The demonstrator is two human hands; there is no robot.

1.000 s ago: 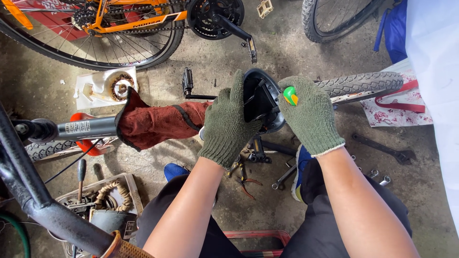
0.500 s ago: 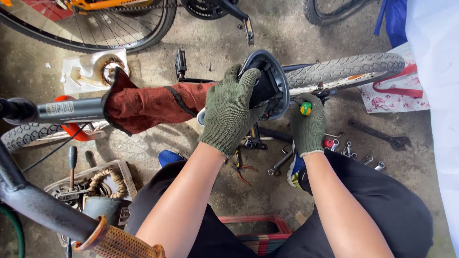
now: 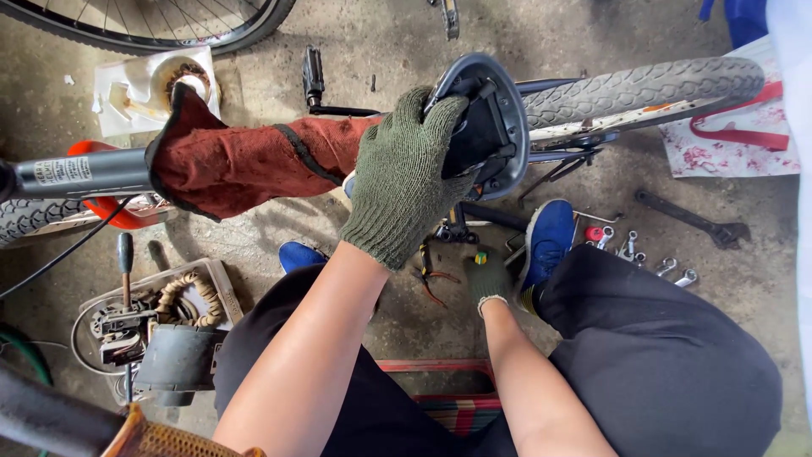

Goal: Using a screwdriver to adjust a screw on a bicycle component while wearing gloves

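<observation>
At frame center, left hand (image 3: 404, 173) grips the upturned saddle (image 3: 486, 127); right hand (image 3: 487, 279) clutches a green-capped tool (image 3: 480, 257) low, likely fetching; next needs aiming at saddle clamp.

Wrenches (image 3: 651, 254) crowd floor right (pliers (image 3: 431, 275) between shoes); bare concrete (image 3: 753, 296) beyond.

We find a stained, grey concrete floor (image 3: 355, 25) carrying everything. Taking the long black wrench (image 3: 689, 218) as our landmark: small chrome spanners (image 3: 655, 258) lie just below it, a red-patterned sheet (image 3: 727, 152) above it, pliers with red handles (image 3: 430, 275) well to its left, and a shallow tray of parts (image 3: 152, 309) far left, beside a screwdriver (image 3: 125, 262).
</observation>
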